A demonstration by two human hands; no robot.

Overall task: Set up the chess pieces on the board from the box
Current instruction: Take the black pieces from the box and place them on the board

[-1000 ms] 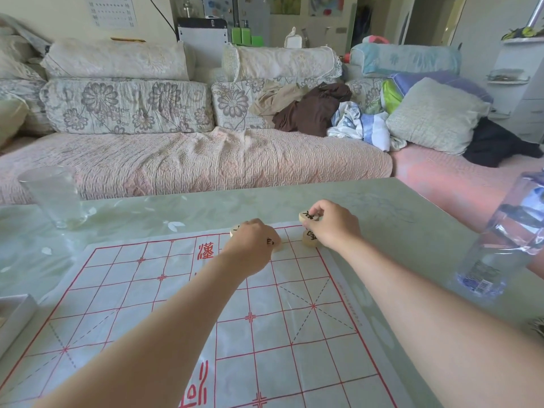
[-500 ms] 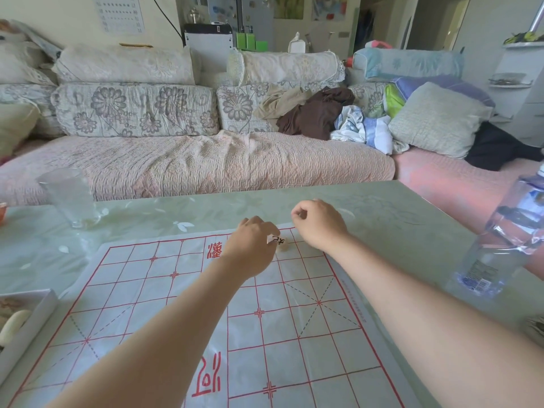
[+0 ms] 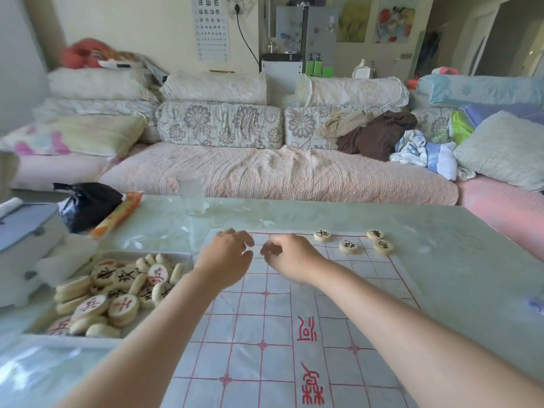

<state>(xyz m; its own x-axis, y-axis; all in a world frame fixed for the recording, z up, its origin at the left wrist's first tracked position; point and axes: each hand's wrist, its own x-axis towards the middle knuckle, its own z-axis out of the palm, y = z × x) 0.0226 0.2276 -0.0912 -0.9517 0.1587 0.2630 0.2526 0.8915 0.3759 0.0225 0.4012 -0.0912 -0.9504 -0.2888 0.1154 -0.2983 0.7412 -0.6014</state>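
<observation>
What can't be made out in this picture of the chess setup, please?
- Head view, whether the left hand or right hand holds a piece: both are motion-blurred.
- Head view, lower pieces in the box: buried under upper ones.
- Head view, near edge of the board: cut off by the frame bottom.
- Head view, characters on the placed pieces: too small.

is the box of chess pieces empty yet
Not empty: the box holds a heap of round chess pieces; only four pieces lie on the board.
</observation>
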